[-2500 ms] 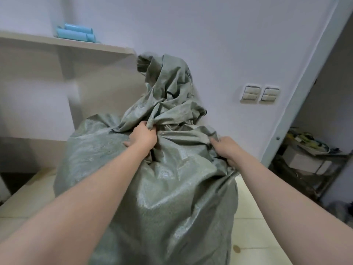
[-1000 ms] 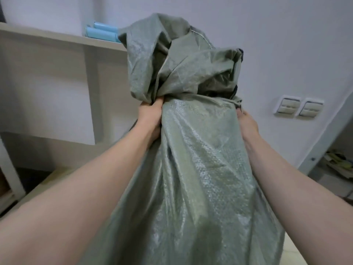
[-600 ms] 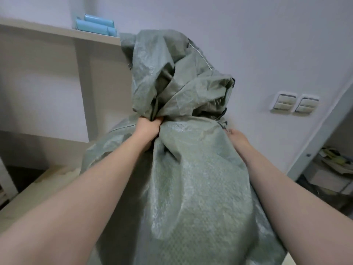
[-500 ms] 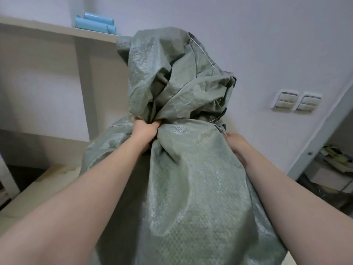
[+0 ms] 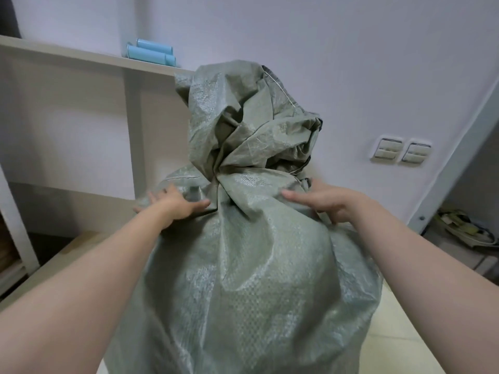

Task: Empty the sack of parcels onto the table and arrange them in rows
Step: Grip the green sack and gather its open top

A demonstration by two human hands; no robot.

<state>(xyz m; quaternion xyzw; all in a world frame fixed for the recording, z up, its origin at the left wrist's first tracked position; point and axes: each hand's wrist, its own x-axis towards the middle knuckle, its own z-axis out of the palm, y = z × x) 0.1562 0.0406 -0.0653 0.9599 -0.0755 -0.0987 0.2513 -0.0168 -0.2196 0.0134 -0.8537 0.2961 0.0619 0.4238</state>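
Note:
A big grey-green woven sack [image 5: 243, 279] stands upright in front of me and fills the lower middle of the head view. Its neck [image 5: 243, 136] is bunched and twisted above the bulging body. My left hand [image 5: 175, 202] lies flat on the sack's left shoulder, fingers spread. My right hand [image 5: 321, 199] rests on the right shoulder with fingers extended. Neither hand holds the fabric. The parcels are hidden inside the sack.
A white shelf unit [image 5: 81, 55] stands behind on the left, with light blue rolls [image 5: 151, 54] on its top board. Wall switches [image 5: 399, 151] sit on the right. A door frame [image 5: 459, 147] and clutter [image 5: 469, 230] on the floor lie far right. Pale floor tiles [image 5: 405, 333] surround the sack.
Both hands have let go of the bunched neck and now lie open on the sack's shoulders. The sack has come down from its lifted position and stands lower.

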